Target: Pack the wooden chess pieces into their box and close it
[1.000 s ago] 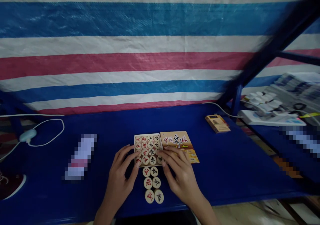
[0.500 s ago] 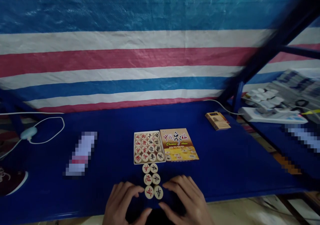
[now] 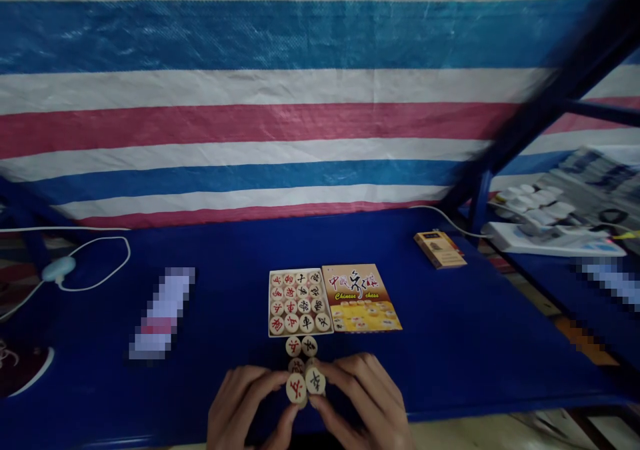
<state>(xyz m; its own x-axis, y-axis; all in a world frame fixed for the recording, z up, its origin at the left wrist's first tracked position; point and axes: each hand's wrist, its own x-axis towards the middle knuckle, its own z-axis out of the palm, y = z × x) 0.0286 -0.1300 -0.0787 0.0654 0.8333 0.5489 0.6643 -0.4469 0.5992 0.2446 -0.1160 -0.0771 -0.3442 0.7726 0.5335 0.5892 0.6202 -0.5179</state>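
Note:
My left hand (image 3: pixel 245 400) pinches a round Chinese chess piece with a red character (image 3: pixel 296 389) between thumb and fingers. Opposite it, my right hand (image 3: pixel 367 397) grips a piece with a black character (image 3: pixel 315 381). The two pieces sit side by side, faces tilted toward me; pale edges below them suggest more pieces underneath, though how many I cannot tell. Just behind, another red piece (image 3: pixel 296 366) is partly covered. Farther back lie a red piece (image 3: pixel 293 347) and a black piece (image 3: pixel 309 346), next to the open box (image 3: pixel 300 335) holding rows of pieces.
The Chinese chess lid (image 3: pixel 363 297) lies against the box's right side. A blurred-out phone-like object (image 3: pixel 163 313) is on the left of the blue tabletop (image 3: pixel 225 290). A small yellow carton (image 3: pixel 440 249) and a white power strip (image 3: pixel 550 240) are at right, a shoe (image 3: pixel 23 370) far left.
Both hands have closed inward onto the nearest pair of pieces, which now look raised and tilted, covering part of the row behind. The view has shifted slightly.

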